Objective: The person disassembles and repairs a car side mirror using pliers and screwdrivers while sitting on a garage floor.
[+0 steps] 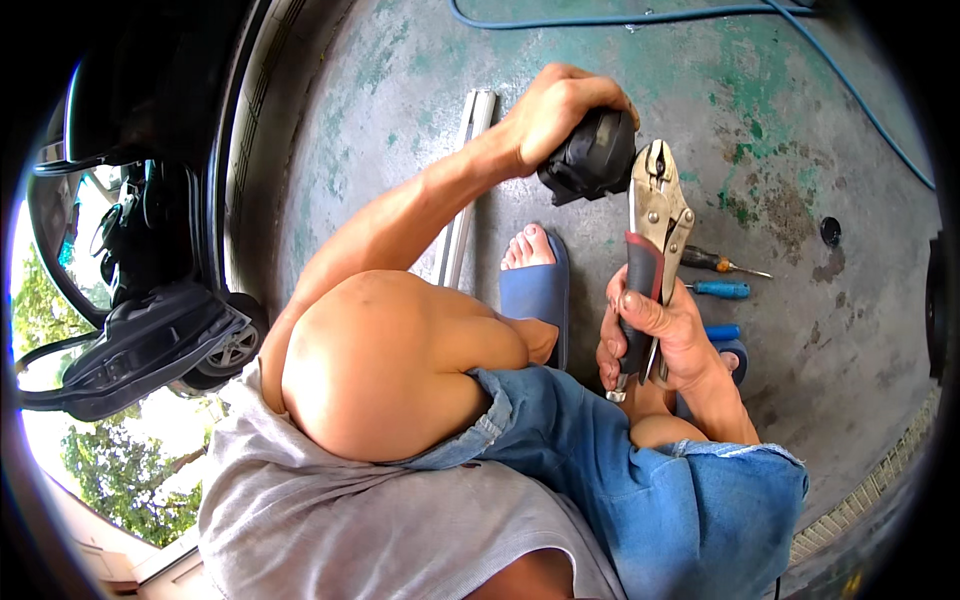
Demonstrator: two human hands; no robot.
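Observation:
My left hand (pixel 565 112) is closed over the top of a black, blocky part (pixel 592 160) and holds it above the floor. What kind of part it is, I cannot make out. In my right hand (pixel 670 330) are locking pliers (pixel 652 218), held upright with the fingers wrapped round the black and red grip. Their metal jaws point away from me, right beside the black part. Whether jaws and part touch, I cannot tell. Just beyond my right hand lie a dark-handled screwdriver (pixel 708 260) and a tool with a blue handle (pixel 722 289).
A pale metal rail (pixel 462 215) lies on the stained concrete floor (pixel 400 120) left of my sandalled foot (pixel 532 270). Along the far side runs a blue hose (pixel 610 18). A small black disc (pixel 830 232) rests at the right. Black vehicle bodywork (pixel 150 90) stands at the left.

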